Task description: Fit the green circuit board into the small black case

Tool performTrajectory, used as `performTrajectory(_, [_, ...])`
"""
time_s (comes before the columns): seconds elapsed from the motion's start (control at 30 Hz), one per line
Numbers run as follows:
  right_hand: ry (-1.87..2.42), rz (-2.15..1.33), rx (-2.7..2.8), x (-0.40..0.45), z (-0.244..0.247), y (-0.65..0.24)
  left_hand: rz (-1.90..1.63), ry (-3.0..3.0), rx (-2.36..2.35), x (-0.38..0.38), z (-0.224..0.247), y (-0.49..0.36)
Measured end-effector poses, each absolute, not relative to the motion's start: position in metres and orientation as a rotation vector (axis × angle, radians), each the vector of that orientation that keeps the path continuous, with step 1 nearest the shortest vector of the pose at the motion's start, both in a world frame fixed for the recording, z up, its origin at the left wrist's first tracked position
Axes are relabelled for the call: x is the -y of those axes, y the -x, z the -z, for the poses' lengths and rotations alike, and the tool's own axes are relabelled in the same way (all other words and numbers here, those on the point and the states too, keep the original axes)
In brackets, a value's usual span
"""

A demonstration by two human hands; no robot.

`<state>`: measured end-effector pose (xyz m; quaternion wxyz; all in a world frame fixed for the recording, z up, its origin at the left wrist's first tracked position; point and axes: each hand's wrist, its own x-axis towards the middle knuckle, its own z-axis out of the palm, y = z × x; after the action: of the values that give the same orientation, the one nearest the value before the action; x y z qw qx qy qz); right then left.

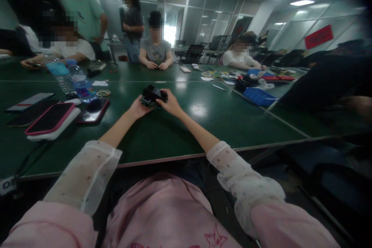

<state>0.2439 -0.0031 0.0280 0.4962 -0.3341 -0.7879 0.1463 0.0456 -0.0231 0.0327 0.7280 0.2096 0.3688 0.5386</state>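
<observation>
With the black device as the centre of the clock and twelve pointing across the green table point(186, 131), a grey phone point(29, 102) is lying farthest out at nine o'clock. Just on the near side of it, a dark flat phone point(31, 114) is lying partly beside a pink-edged phone point(50, 118), which is resting on a white object point(72, 118) between eight and nine. Two plastic bottles, a light-blue-labelled bottle point(59, 73) and a purple-labelled bottle point(83, 83), are standing close together between nine and ten. A red-edged phone point(93, 111) is lying near them, towards nine, and a small ring-shaped coil point(104, 93) is lying at nine, closer in.

The left hand point(141, 107) is cupping the device from its left side and below, fingers reaching under it. The black device point(154, 95), with some green showing beneath, is being held between both hands above the table. The right hand point(170, 102) is gripping its right end, thumb pressing on the near side and fingers curling around the far side.

A seated person point(156, 48) is facing it from twelve. A thin pen point(217, 86) is lying towards three, cables point(215, 74) are spreading between two and three, and a blue tray point(259, 96) is sitting well out at three.
</observation>
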Motion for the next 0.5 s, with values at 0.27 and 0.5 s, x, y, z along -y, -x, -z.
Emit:
performTrajectory(0.27, [0.831, -0.433, 2.089, -0.006, -0.003, -0.245, -1.162, -0.435, -0.784, 0.019, -0.03, -0.044])
performTrajectory(0.5, [0.848, -0.363, 2.176, 0.001, 0.001, -0.237, -1.138, -0.472, -0.808, 0.021, -0.032, -0.043])
